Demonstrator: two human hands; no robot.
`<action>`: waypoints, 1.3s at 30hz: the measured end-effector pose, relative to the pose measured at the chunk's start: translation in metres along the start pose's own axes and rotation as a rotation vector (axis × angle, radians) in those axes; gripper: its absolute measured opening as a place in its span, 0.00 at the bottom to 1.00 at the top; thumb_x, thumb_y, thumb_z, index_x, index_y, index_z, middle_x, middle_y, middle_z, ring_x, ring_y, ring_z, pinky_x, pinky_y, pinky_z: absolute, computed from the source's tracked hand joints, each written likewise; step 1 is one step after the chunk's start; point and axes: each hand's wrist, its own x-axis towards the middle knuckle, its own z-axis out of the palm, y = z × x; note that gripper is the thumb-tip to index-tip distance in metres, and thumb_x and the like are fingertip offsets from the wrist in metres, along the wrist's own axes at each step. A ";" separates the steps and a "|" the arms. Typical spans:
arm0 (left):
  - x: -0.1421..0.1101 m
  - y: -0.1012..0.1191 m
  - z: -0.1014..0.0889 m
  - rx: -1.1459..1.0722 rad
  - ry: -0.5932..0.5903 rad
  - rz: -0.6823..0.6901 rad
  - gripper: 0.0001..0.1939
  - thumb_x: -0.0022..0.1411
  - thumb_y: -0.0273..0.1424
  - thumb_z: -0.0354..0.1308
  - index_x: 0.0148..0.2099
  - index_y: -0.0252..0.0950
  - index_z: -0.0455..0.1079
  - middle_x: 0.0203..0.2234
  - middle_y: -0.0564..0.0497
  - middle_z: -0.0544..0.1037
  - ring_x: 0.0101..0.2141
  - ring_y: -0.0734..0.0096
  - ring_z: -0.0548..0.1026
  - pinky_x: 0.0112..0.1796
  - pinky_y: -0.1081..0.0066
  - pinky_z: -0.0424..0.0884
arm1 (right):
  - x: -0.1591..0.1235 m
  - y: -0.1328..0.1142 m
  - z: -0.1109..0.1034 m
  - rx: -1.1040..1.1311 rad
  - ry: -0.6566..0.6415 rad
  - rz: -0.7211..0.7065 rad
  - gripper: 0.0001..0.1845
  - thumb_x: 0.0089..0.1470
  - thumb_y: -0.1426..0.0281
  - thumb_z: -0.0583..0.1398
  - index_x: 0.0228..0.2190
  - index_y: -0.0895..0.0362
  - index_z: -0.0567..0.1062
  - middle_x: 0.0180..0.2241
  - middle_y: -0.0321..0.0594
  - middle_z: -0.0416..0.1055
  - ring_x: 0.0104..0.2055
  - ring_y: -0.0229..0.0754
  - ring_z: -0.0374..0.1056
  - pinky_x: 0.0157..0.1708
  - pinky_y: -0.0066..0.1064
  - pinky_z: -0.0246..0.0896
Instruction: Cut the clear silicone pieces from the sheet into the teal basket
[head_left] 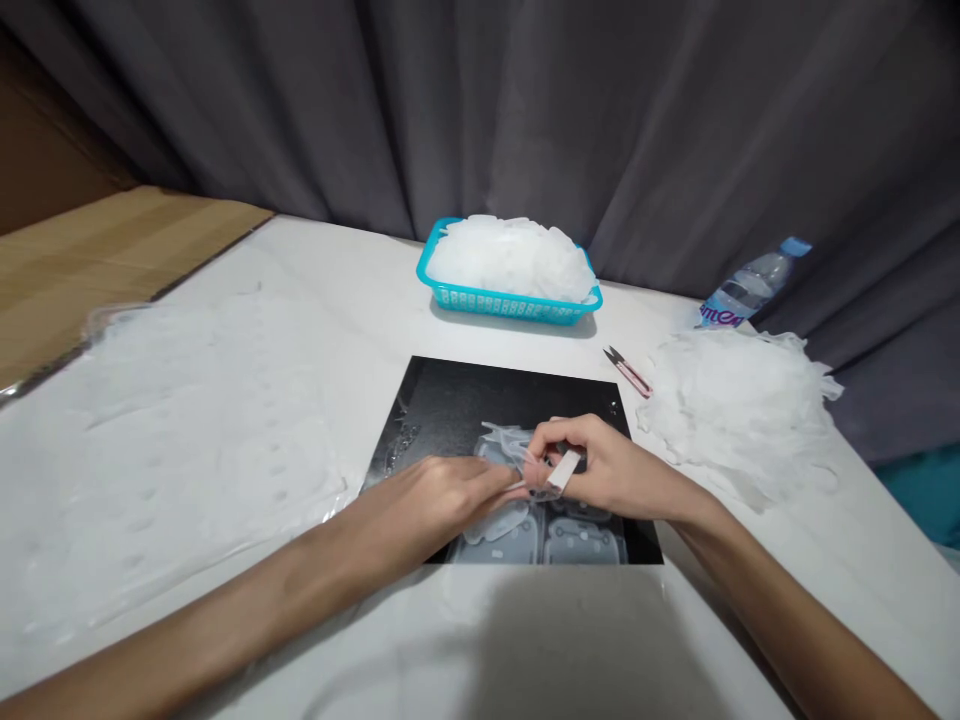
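My left hand [457, 490] pinches the edge of a thin translucent plastic sheet [499, 535] with rounded moulded shapes. Fingers curled, my right hand [600, 465] meets it from the other side and grips a bunched-up part of the same sheet. A flat white strip [564, 468] sticks out between the right thumb and fingers; its lower end is hidden, so its kind cannot be made out. Beneath both hands lies a black mat [465, 385], with the moulded shapes covering its front part.
At the back stands a blue basket [517, 305] heaped with white translucent pieces [510, 255]. Pink-handled thread snips [628, 372] lie beside a pile of translucent scraps [739, 405]. Behind that pile a water bottle [754, 285] leans. Large translucent sheets [180, 430] cover the left side.
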 end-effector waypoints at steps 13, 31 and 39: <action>-0.004 0.011 0.012 0.264 0.271 0.307 0.17 0.78 0.21 0.44 0.56 0.28 0.74 0.37 0.46 0.82 0.37 0.66 0.81 0.39 0.70 0.77 | 0.004 0.022 -0.003 -0.262 0.344 0.085 0.07 0.55 0.73 0.66 0.26 0.56 0.76 0.26 0.34 0.73 0.30 0.38 0.66 0.33 0.31 0.52; 0.009 -0.007 0.008 -0.673 0.244 -0.527 0.16 0.67 0.47 0.66 0.45 0.40 0.80 0.35 0.54 0.81 0.31 0.70 0.73 0.30 0.73 0.63 | 0.000 0.015 0.010 0.048 0.187 -0.079 0.05 0.62 0.69 0.64 0.33 0.54 0.80 0.35 0.36 0.78 0.39 0.41 0.70 0.44 0.36 0.56; 0.007 -0.006 0.005 -0.546 0.297 -0.469 0.14 0.69 0.44 0.64 0.39 0.37 0.78 0.30 0.54 0.81 0.29 0.71 0.74 0.29 0.75 0.64 | -0.004 0.016 0.010 -0.005 0.150 -0.039 0.06 0.65 0.66 0.63 0.35 0.53 0.80 0.37 0.33 0.78 0.41 0.41 0.71 0.60 0.44 0.47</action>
